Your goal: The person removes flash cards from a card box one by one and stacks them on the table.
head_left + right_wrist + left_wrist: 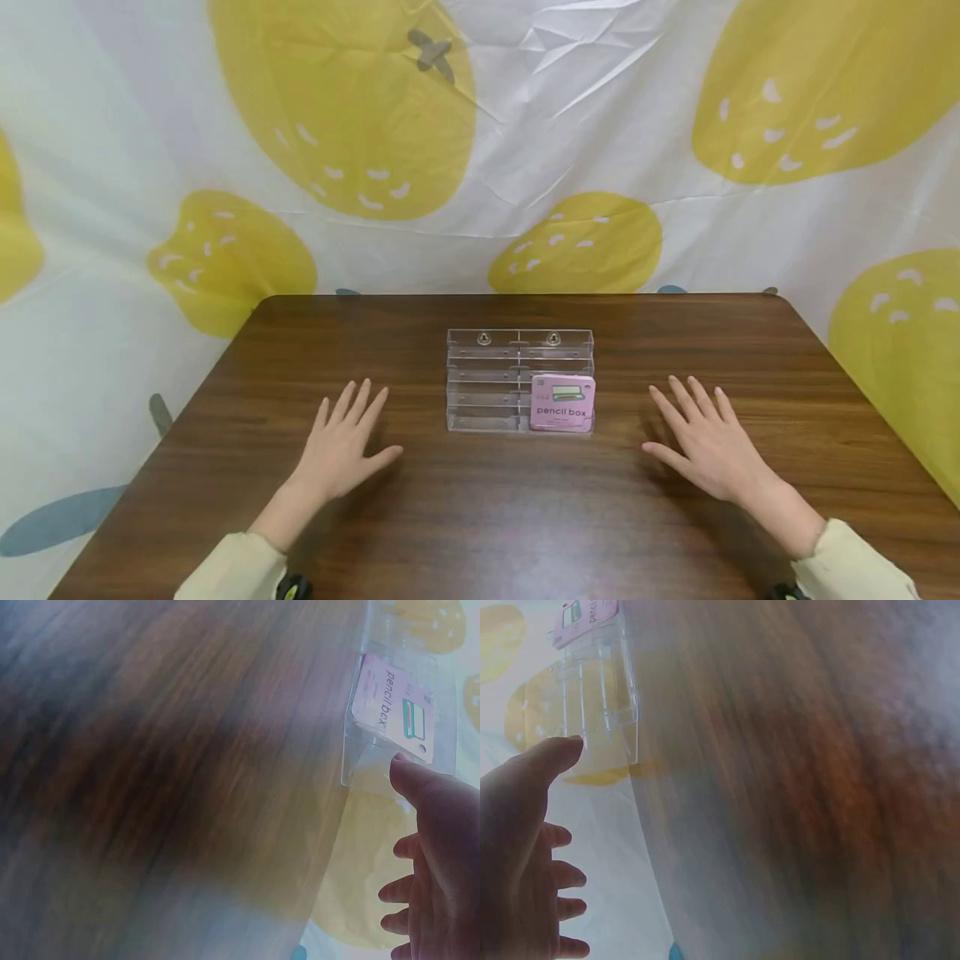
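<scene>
Clear plastic rack (510, 380) stands, tabletop (480, 517) flanking its edges, between left hand (341, 454) and right hand (716, 450), fingers (374, 409) spread, released.

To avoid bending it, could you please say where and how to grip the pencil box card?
Probably pinch the pencil box card by its top edge, from above, with the nearer right hand: it sits face-out in the clear holder, top uncovered.

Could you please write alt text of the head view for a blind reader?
A clear rack with a pink "pencil box" card at its lower right sits on a brown table, between a left hand and a right hand, fingers spread. Behind hangs a yellow-and-white fruit-print cloth.
</scene>
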### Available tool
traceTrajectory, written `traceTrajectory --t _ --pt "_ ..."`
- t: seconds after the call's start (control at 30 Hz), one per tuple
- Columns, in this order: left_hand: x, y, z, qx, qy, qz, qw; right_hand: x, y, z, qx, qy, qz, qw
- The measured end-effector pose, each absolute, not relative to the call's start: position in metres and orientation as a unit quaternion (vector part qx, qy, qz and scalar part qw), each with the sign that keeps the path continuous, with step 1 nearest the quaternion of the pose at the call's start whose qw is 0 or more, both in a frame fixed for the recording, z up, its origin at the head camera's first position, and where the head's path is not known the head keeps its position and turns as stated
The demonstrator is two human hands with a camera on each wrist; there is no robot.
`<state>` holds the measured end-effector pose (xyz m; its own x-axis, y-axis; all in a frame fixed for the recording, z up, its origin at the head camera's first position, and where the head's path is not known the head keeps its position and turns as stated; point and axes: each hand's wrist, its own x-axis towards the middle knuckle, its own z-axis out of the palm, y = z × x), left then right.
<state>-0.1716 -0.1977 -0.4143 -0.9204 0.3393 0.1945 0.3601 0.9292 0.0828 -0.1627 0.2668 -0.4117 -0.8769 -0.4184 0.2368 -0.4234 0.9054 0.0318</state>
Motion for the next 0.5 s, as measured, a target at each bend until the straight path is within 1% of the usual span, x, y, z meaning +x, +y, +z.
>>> traceTrajectory --t 0.27,0.5 --pt "-0.175 -0.193 -0.413 -0.184 -0.976 -0.062 0.096 -0.164 0.264 -0.411 0.217 -0.970 0.010 0.110" --pt "-0.179 -0.184 -0.411 -0.184 -0.977 -0.067 0.080 -0.165 0.262 -0.409 0.219 -0.970 0.014 0.107"
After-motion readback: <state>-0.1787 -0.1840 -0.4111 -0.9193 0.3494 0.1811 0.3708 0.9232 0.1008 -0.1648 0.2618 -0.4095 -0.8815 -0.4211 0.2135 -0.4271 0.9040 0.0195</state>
